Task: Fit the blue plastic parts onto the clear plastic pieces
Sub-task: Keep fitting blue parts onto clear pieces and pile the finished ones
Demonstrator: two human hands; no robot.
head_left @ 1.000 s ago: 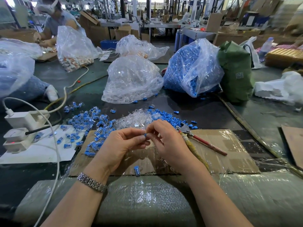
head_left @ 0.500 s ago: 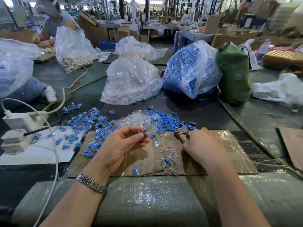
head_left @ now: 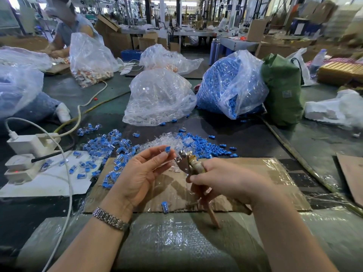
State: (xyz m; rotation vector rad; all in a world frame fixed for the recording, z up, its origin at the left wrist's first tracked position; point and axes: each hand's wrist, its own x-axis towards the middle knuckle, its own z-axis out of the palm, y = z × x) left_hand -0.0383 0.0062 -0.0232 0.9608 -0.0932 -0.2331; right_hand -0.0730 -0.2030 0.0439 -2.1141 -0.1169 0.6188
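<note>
My left hand (head_left: pixel 144 173) pinches a small blue-and-clear part (head_left: pixel 167 149) between thumb and fingertips, held up over the cardboard sheet (head_left: pixel 271 173). My right hand (head_left: pixel 225 179) grips a pair of pliers (head_left: pixel 186 160), whose metal jaws point at that part, just right of it. Behind the hands lie a heap of clear pieces (head_left: pixel 167 142), loose blue parts (head_left: pixel 204 148) to its right and fitted blue-and-clear pieces (head_left: pixel 106 148) to its left. One fitted piece (head_left: pixel 164 206) lies at the cardboard's near edge.
A clear bag of clear pieces (head_left: pixel 159 99) and a bag of blue parts (head_left: pixel 229 85) stand behind, with a green bag (head_left: pixel 282 91) to the right. A white power strip (head_left: pixel 29 154) with cables sits at the left. Another person (head_left: pixel 68 26) works at the back left.
My right hand left the part, reached right to the pliers on the cardboard, and has lifted them toward the part. My left hand kept holding the part.
</note>
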